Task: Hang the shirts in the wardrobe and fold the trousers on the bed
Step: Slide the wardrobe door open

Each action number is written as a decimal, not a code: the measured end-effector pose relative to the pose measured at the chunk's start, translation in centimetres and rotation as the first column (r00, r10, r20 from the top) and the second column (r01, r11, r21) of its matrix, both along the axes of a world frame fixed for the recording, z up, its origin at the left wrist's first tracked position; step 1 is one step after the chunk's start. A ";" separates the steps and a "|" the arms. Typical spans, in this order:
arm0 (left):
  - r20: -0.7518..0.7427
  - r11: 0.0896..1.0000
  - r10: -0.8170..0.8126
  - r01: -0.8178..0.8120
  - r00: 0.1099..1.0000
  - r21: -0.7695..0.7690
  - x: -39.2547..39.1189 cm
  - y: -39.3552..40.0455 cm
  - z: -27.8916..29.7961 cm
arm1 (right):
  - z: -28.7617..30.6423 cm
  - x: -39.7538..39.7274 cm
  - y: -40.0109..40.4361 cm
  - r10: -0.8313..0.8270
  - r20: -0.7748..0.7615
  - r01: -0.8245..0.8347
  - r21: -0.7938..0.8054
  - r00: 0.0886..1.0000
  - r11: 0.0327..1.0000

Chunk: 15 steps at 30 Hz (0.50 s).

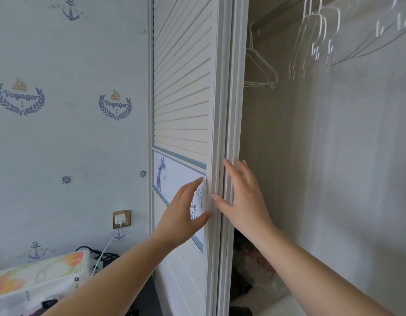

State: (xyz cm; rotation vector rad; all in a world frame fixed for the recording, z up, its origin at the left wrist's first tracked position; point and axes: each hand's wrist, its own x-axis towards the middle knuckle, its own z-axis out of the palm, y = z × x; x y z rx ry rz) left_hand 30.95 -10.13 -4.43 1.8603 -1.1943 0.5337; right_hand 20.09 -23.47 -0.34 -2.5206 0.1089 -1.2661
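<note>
I see wardrobe door [181, 87] left of open wardrobe [288, 156] | hangers [316, 35] on rail inside | socket [122, 218] left of door

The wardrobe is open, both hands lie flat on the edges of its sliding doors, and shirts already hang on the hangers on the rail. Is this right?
Not quite. In the head view the hangers on the rail carry no shirts; they hang bare. The rest holds: the wardrobe is open, and the left hand and right hand lie flat on the door edges.

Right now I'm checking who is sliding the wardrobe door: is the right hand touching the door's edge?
Touching. The head view shows the right hand open, its thumb and fingers laid flat against the wardrobe door edge with no gap.
</note>
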 end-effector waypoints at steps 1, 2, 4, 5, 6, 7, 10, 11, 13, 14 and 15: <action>-0.055 1.000 0.007 -0.008 0.998 -0.017 -0.5 0.5 -0.7 | -0.4 -0.5 0.3 0.026 0.014 -0.025 -0.020 1.000 0.999; -0.106 0.999 0.010 -0.013 0.994 -0.029 -0.9 1.1 -1.5 | -1.0 -1.0 0.8 0.057 0.018 -0.056 -0.031 0.998 0.998; -0.183 0.999 0.011 -0.018 0.983 -0.039 -1.9 2.4 -3.1 | -2.2 -1.7 1.8 0.129 -0.015 -0.129 -0.006 0.992 0.992; -0.218 0.999 0.014 -0.024 0.976 -0.042 -2.4 3.1 -3.9 | -3.0 -1.8 2.3 0.169 -0.045 -0.168 0.014 0.985 0.986; -0.255 0.998 0.022 -0.035 0.967 -0.049 -3.0 3.9 -4.9 | -3.8 -1.8 2.8 0.209 -0.082 -0.207 0.030 0.974 0.978; -0.294 0.997 0.034 -0.054 0.955 -0.059 -3.6 4.9 -6.0 | -4.8 -1.7 3.5 0.249 -0.127 -0.245 0.048 0.960 0.968; -0.394 0.990 0.087 -0.125 0.915 -0.072 -5.5 7.8 -8.8 | -7.7 -1.1 5.5 0.380 -0.243 -0.351 0.156 0.892 0.923; -0.427 0.984 0.121 -0.164 0.896 -0.065 -6.1 9.2 -9.8 | -8.8 -0.7 6.5 0.433 -0.273 -0.389 0.203 0.859 0.899; -0.474 0.969 0.188 -0.242 0.860 -0.055 -7.3 11.9 -11.4 | -10.7 -0.1 8.6 0.519 -0.314 -0.450 0.267 0.795 0.852; -0.494 0.956 0.226 -0.289 0.840 -0.054 -7.9 13.5 -12.1 | -11.6 0.2 9.8 0.556 -0.337 -0.480 0.286 0.759 0.829; -0.517 0.940 0.262 -0.337 0.814 -0.053 -8.5 15.2 -12.7 | -12.3 0.4 11.3 0.590 -0.360 -0.510 0.298 0.722 0.806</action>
